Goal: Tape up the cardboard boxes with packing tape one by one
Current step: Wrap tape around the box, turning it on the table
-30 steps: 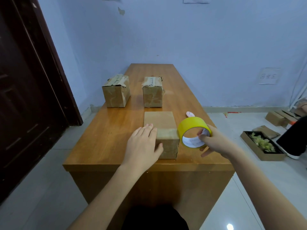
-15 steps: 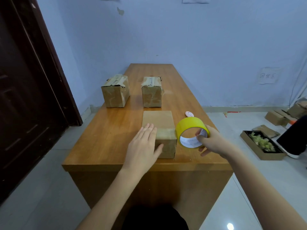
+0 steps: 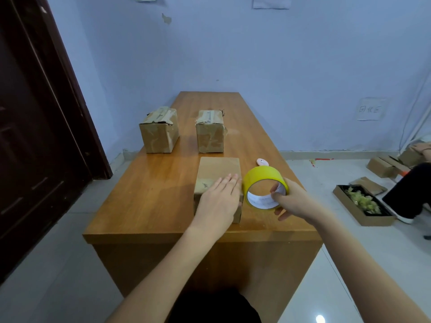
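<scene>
A plain brown cardboard box (image 3: 218,170) lies near the front of the wooden table (image 3: 151,190). My left hand (image 3: 218,201) rests flat on the box's near top, fingers spread. My right hand (image 3: 292,201) grips a yellow roll of packing tape (image 3: 262,179) just right of the box, thumb inside the core. Two more cardboard boxes, one on the left (image 3: 159,130) and one in the middle (image 3: 210,131), stand farther back with old tape on their tops.
A small pink object (image 3: 262,162) lies on the table behind the tape roll. A dark door (image 3: 35,124) stands at the left. On the floor at the right are a tray of scraps (image 3: 363,205), flattened boxes (image 3: 384,167) and a seated person's leg (image 3: 405,194).
My left hand has slid to the right across the box top. The tape roll in my right hand has moved in closer to the box's right side.
</scene>
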